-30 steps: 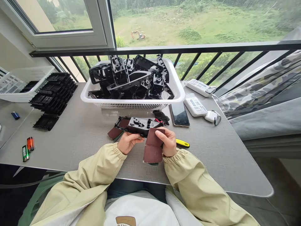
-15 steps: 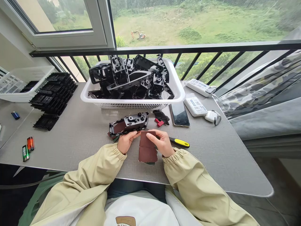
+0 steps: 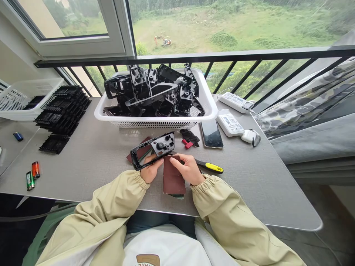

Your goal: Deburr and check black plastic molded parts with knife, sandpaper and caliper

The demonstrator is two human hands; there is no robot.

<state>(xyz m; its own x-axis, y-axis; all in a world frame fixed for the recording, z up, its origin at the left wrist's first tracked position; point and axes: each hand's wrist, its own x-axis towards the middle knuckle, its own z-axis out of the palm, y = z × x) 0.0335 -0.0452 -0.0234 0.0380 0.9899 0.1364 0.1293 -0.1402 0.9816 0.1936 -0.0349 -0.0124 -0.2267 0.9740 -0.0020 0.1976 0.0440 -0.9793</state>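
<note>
My left hand (image 3: 151,170) is closed on the near edge of a black plastic housing (image 3: 162,145), which is tilted and has a large opening at its left end. A folded piece of dark red sandpaper (image 3: 174,178) hangs from my right hand (image 3: 190,169), pinched between thumb and fingers, its upper edge close to the housing. Behind the housing, another dark red sandpaper sheet (image 3: 129,158) lies on the table, partly covered. Just right of my right hand lies a tool with a black and yellow handle (image 3: 213,167); its other end is hidden.
A white basket (image 3: 155,122) heaped with black plastic parts stands at the back. Black trays (image 3: 59,111) are stacked at left, near batteries (image 3: 36,170). A phone (image 3: 212,133), white boxes (image 3: 230,123) and a small red piece (image 3: 188,145) lie at right.
My left hand has lifted and tilted the housing, with its left end now nearer me. The sandpaper in my right hand has shifted slightly towards me.
</note>
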